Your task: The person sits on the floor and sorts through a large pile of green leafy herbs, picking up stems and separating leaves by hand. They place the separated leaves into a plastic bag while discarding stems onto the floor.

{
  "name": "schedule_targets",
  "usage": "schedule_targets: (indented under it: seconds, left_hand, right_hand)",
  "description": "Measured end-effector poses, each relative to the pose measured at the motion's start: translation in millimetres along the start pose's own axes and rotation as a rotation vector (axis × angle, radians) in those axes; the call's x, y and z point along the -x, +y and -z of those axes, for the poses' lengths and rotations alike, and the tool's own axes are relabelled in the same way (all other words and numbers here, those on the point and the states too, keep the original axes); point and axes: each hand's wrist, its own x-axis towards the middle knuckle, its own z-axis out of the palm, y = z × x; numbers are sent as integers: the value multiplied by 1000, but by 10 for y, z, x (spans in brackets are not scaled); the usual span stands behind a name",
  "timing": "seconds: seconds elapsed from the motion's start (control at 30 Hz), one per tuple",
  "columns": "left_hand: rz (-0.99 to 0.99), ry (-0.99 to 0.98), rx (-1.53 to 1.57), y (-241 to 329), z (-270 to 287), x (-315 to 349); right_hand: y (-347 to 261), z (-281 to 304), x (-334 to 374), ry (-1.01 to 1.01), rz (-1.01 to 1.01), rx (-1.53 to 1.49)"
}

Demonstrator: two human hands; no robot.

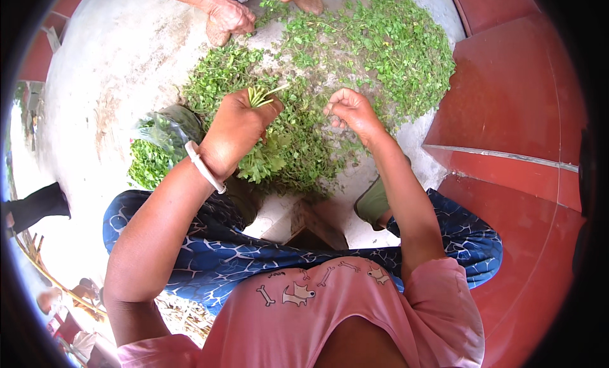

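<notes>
My left hand (240, 124) is closed around a bunch of leafy greens (259, 96). Pale cut stems stick up out of the fist, and the leaves hang down below it. A white bracelet circles that wrist. To its right and apart from it, my right hand (349, 111) is held with curled fingers pinched together; whatever is between the fingertips is too small to make out. Beneath both hands spreads a loose pile of green sprigs (304, 136) on the pale floor.
More greens (406, 57) lie scattered at the far right, beside red tiled steps (507, 95). Left of my knee stands a clear plastic bag (155, 143) with greens. Across the pile, another person's hands (231, 16) work near the greens. Dry sticks (57, 276) lie at lower left.
</notes>
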Motion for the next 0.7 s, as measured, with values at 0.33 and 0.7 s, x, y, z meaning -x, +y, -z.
schedule_targets:
  seconds: [0.33, 0.7]
  left_hand:
    - [141, -35, 7, -193, -101, -153]
    - [-330, -63, -369, -72, -107, -38]
  right_hand:
    - [-347, -506, 421, -171, 285, -163]
    - [-378, -665, 490, -123, 54, -410]
